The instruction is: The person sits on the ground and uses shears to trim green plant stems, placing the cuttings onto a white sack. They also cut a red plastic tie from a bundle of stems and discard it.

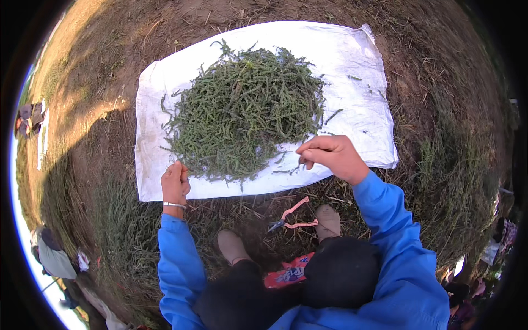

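A heap of green cut plant sprigs (247, 103) lies on a white woven plastic sack (350, 53) spread on the ground. At the heap's lower left edge is my left hand (174, 181), its fingers curled together and a metal bangle at the wrist; I see nothing clear in its grasp. My right hand (336, 159) hovers over the sack's near right part, thumb and fingers pinched on a small dark plant sprig (302, 160). A few loose sprigs (284, 170) lie just left of that hand.
Pruning shears (288, 218) with orange-pink handles lie spread between my shoes (232, 245). A red printed packet (288, 273) is by my knees. Cut plants (123, 231) lie in rows at both sides. Other people (55, 255) are at the far left and right.
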### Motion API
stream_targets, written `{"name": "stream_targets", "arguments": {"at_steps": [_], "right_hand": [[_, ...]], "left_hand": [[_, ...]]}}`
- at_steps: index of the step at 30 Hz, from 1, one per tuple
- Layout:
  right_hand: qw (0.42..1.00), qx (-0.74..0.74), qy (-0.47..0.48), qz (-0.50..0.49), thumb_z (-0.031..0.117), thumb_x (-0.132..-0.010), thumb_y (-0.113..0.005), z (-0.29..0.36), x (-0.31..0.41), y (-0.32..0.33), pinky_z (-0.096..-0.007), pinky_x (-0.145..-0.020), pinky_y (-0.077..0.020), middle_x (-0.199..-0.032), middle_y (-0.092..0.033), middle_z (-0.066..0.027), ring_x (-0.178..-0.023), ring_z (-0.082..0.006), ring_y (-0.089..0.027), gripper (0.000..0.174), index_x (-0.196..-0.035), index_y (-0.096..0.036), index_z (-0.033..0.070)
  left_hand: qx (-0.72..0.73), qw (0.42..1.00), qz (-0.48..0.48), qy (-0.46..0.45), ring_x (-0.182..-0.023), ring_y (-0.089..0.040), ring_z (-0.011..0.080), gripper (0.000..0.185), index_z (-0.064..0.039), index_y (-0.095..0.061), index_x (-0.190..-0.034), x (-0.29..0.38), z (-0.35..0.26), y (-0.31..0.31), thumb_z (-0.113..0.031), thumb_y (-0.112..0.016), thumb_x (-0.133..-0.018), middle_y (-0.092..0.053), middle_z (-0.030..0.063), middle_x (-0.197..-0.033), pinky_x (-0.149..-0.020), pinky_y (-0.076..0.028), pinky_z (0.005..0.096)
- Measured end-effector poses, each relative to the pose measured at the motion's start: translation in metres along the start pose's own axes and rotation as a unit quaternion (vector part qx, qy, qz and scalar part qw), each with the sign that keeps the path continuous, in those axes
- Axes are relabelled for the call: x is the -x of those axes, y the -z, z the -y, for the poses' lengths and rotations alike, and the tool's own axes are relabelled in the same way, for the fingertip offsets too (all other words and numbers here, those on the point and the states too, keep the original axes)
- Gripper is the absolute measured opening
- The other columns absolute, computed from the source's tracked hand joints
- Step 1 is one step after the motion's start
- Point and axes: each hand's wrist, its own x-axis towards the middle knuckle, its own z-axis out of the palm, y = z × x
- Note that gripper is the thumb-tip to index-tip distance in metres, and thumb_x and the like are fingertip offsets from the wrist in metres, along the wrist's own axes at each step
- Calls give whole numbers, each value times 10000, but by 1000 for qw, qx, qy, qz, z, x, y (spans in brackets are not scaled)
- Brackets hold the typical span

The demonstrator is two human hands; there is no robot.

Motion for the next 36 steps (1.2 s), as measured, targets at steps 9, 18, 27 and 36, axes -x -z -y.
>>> {"name": "stream_targets", "arguments": {"at_steps": [9, 18, 27, 36], "right_hand": [[825, -324, 155, -437, 200, -971, -494, -59, 117, 169, -298, -745, -489, -1263, -522, -131, -891, -162, -590, 368, -1296, -473, 27], [881, 398, 15, -253, 176, -794, -632, -82, -133, 140, -379, -872, -473, -1334, -469, -203, -984, -353, -606, 600, -1363, -447, 143], [936, 341, -60, -65, 204, -772, -588, -85, -158, 43, -350, -686, -523, -1063, -632, -218, -808, -281, -642, 664, -1370, -390, -8], [903, 408, 48, -127, 74, -838, -621, -82, -9, 48, -320, -811, -481, -1192, -577, -103, -964, -199, -582, 401, -1229, -542, 29]], "left_hand": [[169, 982, 49, 61, -436, -360, 77, 200, -55, -555, -1046, -10, 9, 3, -214, -457, -974, -511, 13, -628, -376, -282, 232], [-7, 982, 142, 127, -429, -418, 90, 284, -11, -550, -1100, 52, 33, 3, -242, -462, -962, -607, 90, -691, -371, -319, 237], [-75, 979, 81, 173, -622, -521, 92, 297, -36, -589, -1069, 96, 118, 43, -284, -453, -976, -646, 90, -905, -486, -409, 235], [-28, 996, -48, 70, -1050, -557, 212, 349, -15, -615, -1031, 38, 111, 80, -313, -445, -971, -606, 95, -1111, -844, -469, 375]]}}
